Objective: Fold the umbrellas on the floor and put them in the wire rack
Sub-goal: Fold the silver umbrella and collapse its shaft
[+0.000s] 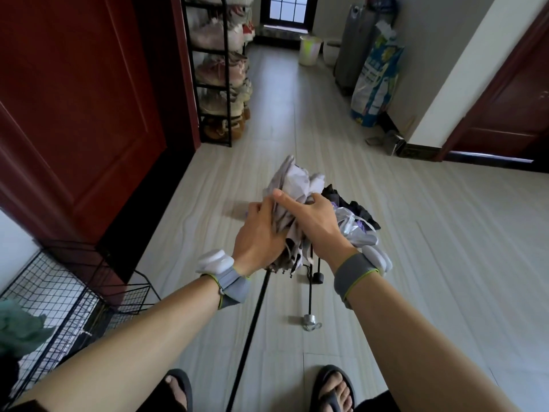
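Observation:
A grey and white umbrella [292, 179] is bunched up in front of me, its canopy crumpled and its black shaft [252, 331] running down toward my feet. My left hand [258, 233] and my right hand [315, 221] both clasp the gathered canopy from either side. Behind my right hand, a second umbrella [356, 230], silver and purple with black cloth, lies on the floor, with a black shaft and a silver end cap [309, 319]. The black wire rack [74, 295] stands at the lower left beside the red door.
A red door [77, 114] fills the left side. A black shoe rack [219, 72] stands behind it. Buckets [310, 50], a grey cylinder and a printed sack [375, 81] line the far right wall. Green cloth [20, 328] lies in the wire rack. My sandalled feet are at the bottom.

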